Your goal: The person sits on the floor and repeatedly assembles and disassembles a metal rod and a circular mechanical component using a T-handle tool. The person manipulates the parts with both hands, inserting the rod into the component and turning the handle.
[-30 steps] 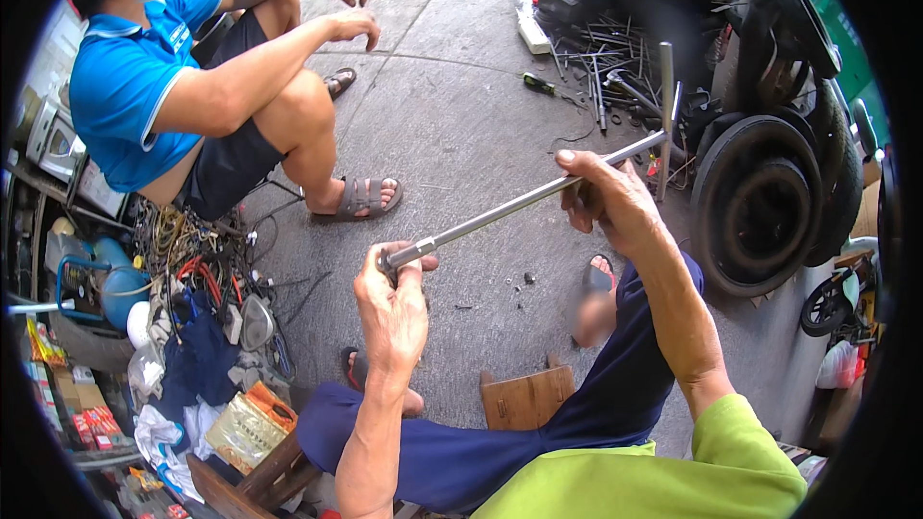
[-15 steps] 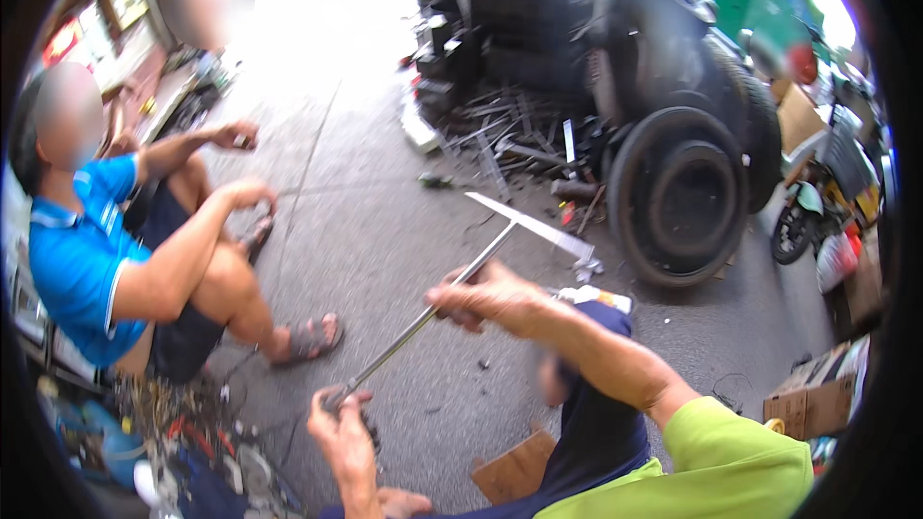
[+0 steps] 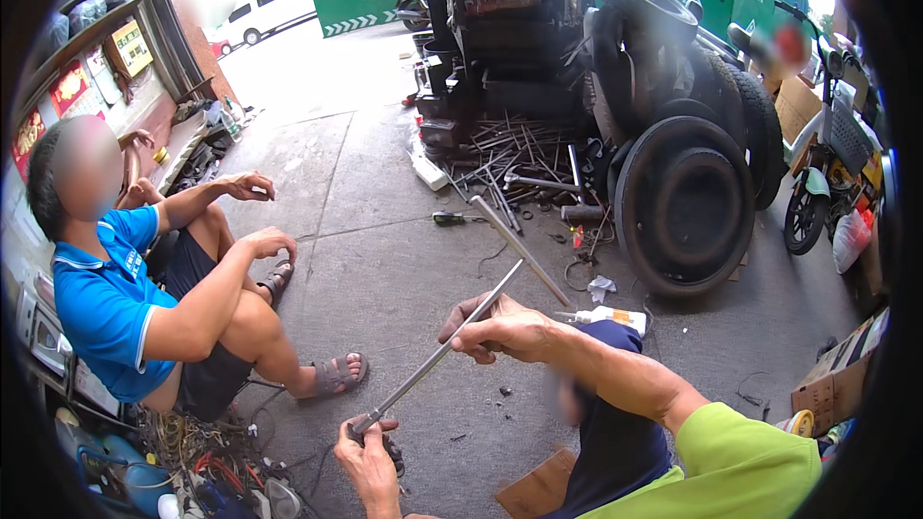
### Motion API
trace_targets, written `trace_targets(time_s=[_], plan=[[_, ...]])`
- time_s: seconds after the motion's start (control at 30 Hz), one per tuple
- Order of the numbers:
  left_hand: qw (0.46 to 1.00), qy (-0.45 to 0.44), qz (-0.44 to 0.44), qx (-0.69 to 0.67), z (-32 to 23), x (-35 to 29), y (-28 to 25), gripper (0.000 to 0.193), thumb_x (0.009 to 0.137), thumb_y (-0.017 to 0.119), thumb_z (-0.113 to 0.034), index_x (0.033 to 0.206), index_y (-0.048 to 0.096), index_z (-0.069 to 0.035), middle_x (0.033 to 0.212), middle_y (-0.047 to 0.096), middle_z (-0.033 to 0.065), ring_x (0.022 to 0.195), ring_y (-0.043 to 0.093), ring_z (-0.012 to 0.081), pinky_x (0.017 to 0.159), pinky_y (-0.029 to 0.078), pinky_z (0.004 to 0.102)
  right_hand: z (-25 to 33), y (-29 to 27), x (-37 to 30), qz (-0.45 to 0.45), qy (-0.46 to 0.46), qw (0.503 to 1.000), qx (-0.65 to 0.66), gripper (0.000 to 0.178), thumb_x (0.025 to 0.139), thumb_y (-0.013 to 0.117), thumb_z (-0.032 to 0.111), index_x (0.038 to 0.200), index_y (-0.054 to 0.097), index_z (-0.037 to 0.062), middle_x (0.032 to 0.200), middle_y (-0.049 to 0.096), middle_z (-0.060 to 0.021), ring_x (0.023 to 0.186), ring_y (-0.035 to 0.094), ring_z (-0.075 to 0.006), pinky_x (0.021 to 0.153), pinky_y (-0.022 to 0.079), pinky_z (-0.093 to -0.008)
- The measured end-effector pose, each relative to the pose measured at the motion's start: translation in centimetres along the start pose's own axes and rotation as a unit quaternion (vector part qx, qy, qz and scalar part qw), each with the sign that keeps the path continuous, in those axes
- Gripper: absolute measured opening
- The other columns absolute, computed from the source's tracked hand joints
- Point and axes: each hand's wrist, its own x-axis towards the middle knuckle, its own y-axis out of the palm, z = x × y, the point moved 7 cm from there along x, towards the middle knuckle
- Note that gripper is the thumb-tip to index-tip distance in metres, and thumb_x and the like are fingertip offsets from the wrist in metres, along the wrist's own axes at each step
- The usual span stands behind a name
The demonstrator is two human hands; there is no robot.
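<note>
A long, thin metal rod [image 3: 423, 368] slants up and to the right between my two hands. My left hand [image 3: 369, 469] is closed around its lower end, where a dark fitting [image 3: 361, 426] joins it; my fingers partly hide that fitting. Farther up, the thumb and fingers of my right hand [image 3: 505, 331] pinch the rod, whose upper tip sticks out freely beyond them. A flat metal bar [image 3: 519, 250] lies on the ground just past that tip. White crumpled paper [image 3: 601, 287] and a white bottle [image 3: 615, 317] lie close to my knee.
On the left, a person in a blue shirt [image 3: 115, 279] sits facing inward, hands over the knees. Loose rods and wrenches [image 3: 529, 159] are heaped before a dark tool rack [image 3: 519, 48]. Tyres and a wheel [image 3: 685, 205] stand at right. Cables [image 3: 207, 442] clutter the lower left.
The view has shifted and sharpened. My right hand has moved slightly along the rod toward its upper tip, and the rod's tip now shows apart from the bar on the ground.
</note>
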Motion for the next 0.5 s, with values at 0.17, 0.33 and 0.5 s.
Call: trace_targets(time_s=[0.17,0.33,0.5], plan=[[1.000,-0.010,-0.004,-0.004,1.2,0.1,-0.6,0.011,0.091,0.053,-0.008,0.088,0.058,0.002,0.075,0.070,0.0097,0.063,0.052,0.0109,0.061,0.043,0.0274,0.2,0.8,0.1,0.013,-0.002,1.000,0.001,0.024,0.077,0.070,0.011,0.094,0.062,-0.0039,0.064,0.058,-0.0027,0.049,0.050,-0.0075,0.045,0.038,-0.0229],[0.999,-0.030,-0.007,0.009,0.5,-0.1,-0.3,0.014,0.092,0.054,-0.010,0.087,0.059,0.002,0.074,0.070,0.0096,0.061,0.051,0.0102,0.060,0.042,0.0274,0.3,0.8,-0.2,0.009,0.004,1.000,-0.002,0.027,0.075,0.071,0.011,0.095,0.062,-0.0053,0.064,0.056,-0.0022,0.049,0.050,-0.0077,0.045,0.040,-0.0224],[0.999,-0.040,0.011,0.003,0.7,-0.2,-0.3,0.017,0.093,0.054,-0.013,0.087,0.059,0.002,0.076,0.071,0.0105,0.061,0.051,0.0100,0.058,0.043,0.0273,0.3,0.7,0.0,0.000,0.000,1.000,-0.012,0.028,0.075,0.072,0.012,0.094,0.062,-0.0056,0.063,0.057,-0.0032,0.049,0.051,-0.0083,0.045,0.041,-0.0224]])
